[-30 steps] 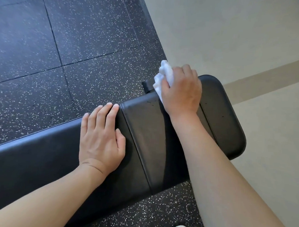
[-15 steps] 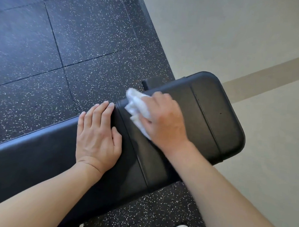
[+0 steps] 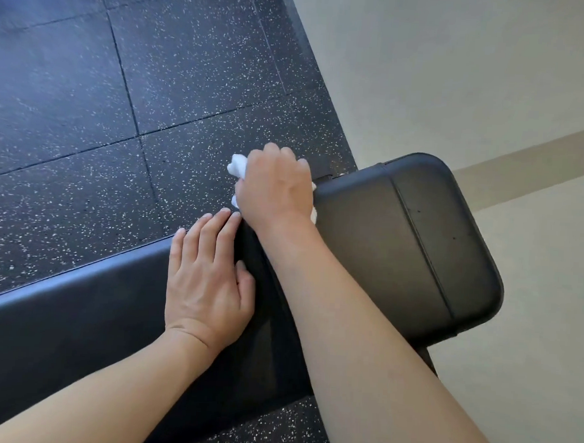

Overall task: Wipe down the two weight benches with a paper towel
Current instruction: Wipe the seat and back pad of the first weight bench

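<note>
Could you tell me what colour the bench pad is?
Black bench pad, clearest in the head view.

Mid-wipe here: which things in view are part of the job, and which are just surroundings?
Part of the job:
- black padded vinyl weight bench
- crumpled white paper towel, held in the right hand
- left hand, resting flat on the bench

Just surroundings:
- black speckled rubber floor tiles
- beige smooth floor

Smooth, faintly glossy bench (image 3: 400, 246) padding; crumpled paper towel (image 3: 238, 165); speckled rubber flooring (image 3: 121, 113).
</note>
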